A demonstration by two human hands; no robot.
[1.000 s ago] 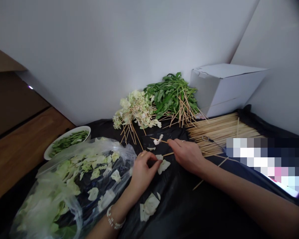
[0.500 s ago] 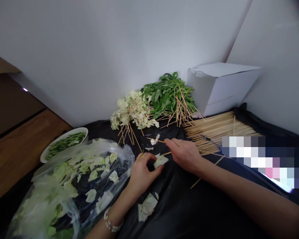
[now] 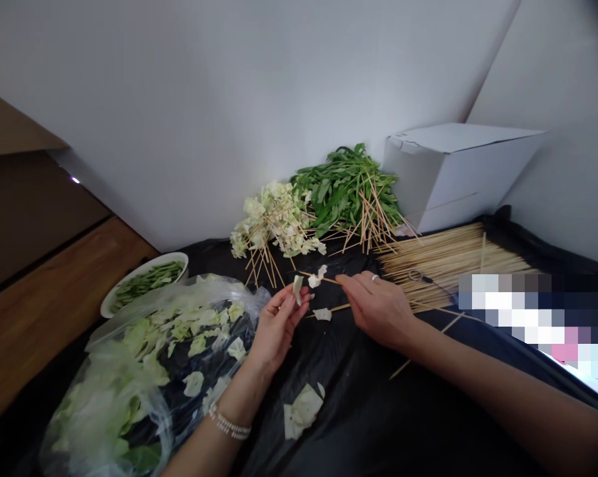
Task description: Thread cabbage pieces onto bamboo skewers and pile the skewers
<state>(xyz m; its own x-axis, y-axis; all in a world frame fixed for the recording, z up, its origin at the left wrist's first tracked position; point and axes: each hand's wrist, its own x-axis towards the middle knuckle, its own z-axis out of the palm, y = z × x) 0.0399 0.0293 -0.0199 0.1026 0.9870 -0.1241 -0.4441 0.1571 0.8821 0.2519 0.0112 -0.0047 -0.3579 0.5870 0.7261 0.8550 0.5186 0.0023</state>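
My right hand (image 3: pixel 381 306) grips a thin wooden skewer (image 3: pixel 331 281) that points left, with a pale cabbage piece (image 3: pixel 317 275) threaded on it. Just left of the skewer's tip, my left hand (image 3: pixel 279 324) pinches another small cabbage leaf piece (image 3: pixel 298 289) between thumb and fingers. Below the skewer, a further skewer lies on the black plastic sheet (image 3: pixel 363 411) beside a loose cabbage scrap (image 3: pixel 322 314). Nearer to me rests a larger pale leaf piece (image 3: pixel 303 411). A clear plastic bag (image 3: pixel 100 371) of torn cabbage spreads left of my left wrist.
Skewered cabbage (image 3: pixel 274 212) and skewered leafy greens (image 3: pixel 349 185) are heaped against the wall. An oval white bowl (image 3: pixel 109 306) of green pods stands left. Many bare skewers (image 3: pixel 443 255) lie at right, before a white box (image 3: pixel 438 179). A pixelated patch covers the far right.
My left hand has lifted off the sheet, turned upward and brought a cabbage piece to the skewer tip. The right hand keeps its hold on the skewer. The view has shifted slightly left.
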